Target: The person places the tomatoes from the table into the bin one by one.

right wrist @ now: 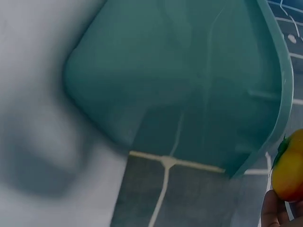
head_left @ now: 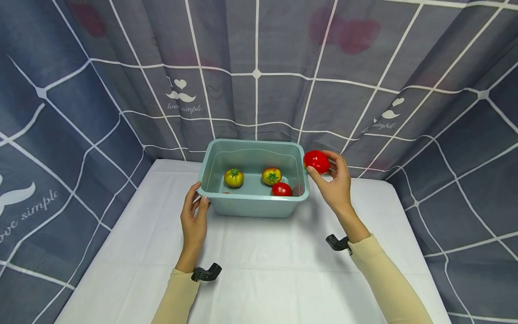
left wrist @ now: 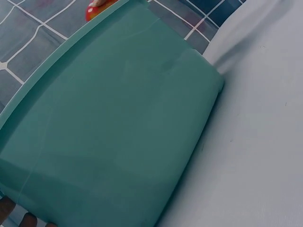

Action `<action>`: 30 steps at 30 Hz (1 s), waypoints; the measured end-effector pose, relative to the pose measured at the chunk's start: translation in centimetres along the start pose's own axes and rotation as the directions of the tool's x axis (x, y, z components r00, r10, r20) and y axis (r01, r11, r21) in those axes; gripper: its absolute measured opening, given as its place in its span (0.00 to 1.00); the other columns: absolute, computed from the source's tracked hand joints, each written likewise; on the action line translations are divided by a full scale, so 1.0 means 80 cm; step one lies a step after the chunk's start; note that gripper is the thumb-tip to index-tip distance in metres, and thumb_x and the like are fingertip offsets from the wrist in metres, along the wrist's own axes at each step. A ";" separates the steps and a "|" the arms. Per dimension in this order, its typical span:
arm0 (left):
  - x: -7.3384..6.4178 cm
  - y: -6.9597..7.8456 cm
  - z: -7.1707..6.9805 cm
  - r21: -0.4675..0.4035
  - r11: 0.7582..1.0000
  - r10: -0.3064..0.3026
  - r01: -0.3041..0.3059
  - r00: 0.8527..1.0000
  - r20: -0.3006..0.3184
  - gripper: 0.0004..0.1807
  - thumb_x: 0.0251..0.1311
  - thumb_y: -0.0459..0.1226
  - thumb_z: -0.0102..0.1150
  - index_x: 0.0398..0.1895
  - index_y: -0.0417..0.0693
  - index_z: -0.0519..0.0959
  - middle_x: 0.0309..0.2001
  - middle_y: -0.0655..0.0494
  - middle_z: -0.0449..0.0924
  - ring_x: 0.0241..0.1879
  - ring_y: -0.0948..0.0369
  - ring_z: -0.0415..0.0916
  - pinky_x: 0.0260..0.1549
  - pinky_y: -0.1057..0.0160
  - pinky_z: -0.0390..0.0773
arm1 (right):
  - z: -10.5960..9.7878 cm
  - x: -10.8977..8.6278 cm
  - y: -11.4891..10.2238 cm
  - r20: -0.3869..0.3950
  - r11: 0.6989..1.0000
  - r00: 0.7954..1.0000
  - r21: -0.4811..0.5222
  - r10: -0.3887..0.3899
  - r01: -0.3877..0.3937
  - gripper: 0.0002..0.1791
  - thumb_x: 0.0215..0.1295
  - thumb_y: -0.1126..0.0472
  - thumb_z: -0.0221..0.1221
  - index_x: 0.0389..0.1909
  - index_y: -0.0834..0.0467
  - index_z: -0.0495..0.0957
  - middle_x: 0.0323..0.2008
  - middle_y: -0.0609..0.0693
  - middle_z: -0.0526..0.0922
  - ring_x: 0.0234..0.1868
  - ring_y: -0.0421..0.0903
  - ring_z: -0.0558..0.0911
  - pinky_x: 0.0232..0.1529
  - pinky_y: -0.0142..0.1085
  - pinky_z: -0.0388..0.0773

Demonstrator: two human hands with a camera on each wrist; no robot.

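Observation:
My right hand (head_left: pixel 337 182) holds a tomato (head_left: pixel 316 161) between thumb and fingers, just at the right rim of a teal plastic bin (head_left: pixel 251 207). From above that tomato looks glossy red; the right wrist view shows its yellow-orange underside (right wrist: pixel 289 168) and a green leaf. At the bin's front left corner, my left hand (head_left: pixel 194 225) grips the rim, thumb on the front side. Inside lie a yellow-green tomato (head_left: pixel 234 178), a yellow-red tomato (head_left: pixel 271 176) and a red tomato (head_left: pixel 282 189). A sliver of red shows behind the front wall, mostly hidden.
The bin stands toward the back of a table with a white cloth (head_left: pixel 259 270). Grey-blue curtains (head_left: pixel 226 90) with white lines hang behind and on both sides. Each wrist wears a small black camera, such as the left one (head_left: pixel 206 272).

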State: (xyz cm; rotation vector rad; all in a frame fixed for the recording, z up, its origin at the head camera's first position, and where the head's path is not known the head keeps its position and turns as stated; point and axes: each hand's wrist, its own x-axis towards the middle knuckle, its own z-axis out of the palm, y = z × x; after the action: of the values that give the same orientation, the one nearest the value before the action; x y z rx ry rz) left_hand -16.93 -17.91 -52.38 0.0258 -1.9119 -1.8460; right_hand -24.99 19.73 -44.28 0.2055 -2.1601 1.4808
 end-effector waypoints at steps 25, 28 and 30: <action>-0.004 0.002 -0.001 0.028 1.000 -0.004 0.004 1.000 -0.011 0.27 0.81 0.36 0.57 0.80 0.60 0.71 0.77 0.53 0.70 0.68 0.52 0.74 0.59 0.79 0.81 | 0.087 0.034 -0.048 0.313 0.975 0.937 -0.108 -0.152 0.194 0.35 0.63 0.49 0.78 0.70 0.49 0.78 0.62 0.51 0.80 0.57 0.48 0.81 0.56 0.44 0.84; -0.004 0.001 -0.001 0.029 1.000 -0.007 0.008 1.000 -0.010 0.27 0.81 0.36 0.57 0.80 0.61 0.71 0.77 0.55 0.70 0.68 0.51 0.74 0.59 0.79 0.81 | 0.092 0.036 -0.052 0.334 0.972 0.929 -0.106 -0.162 0.208 0.35 0.62 0.50 0.78 0.70 0.49 0.79 0.63 0.52 0.80 0.58 0.49 0.82 0.57 0.46 0.84; -0.004 0.001 -0.001 0.026 1.000 -0.007 0.007 1.000 -0.006 0.28 0.81 0.37 0.57 0.80 0.61 0.71 0.77 0.55 0.70 0.69 0.51 0.73 0.59 0.79 0.81 | 0.095 0.036 -0.053 0.341 0.972 0.925 -0.100 -0.166 0.211 0.32 0.63 0.51 0.78 0.68 0.50 0.82 0.62 0.52 0.81 0.58 0.50 0.83 0.57 0.48 0.85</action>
State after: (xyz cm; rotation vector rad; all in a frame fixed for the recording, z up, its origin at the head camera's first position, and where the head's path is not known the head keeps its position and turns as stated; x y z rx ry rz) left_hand -16.60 -17.87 -52.43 0.0466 -1.9343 -1.8228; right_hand -28.25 11.66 -41.44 0.6378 -2.4120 1.2558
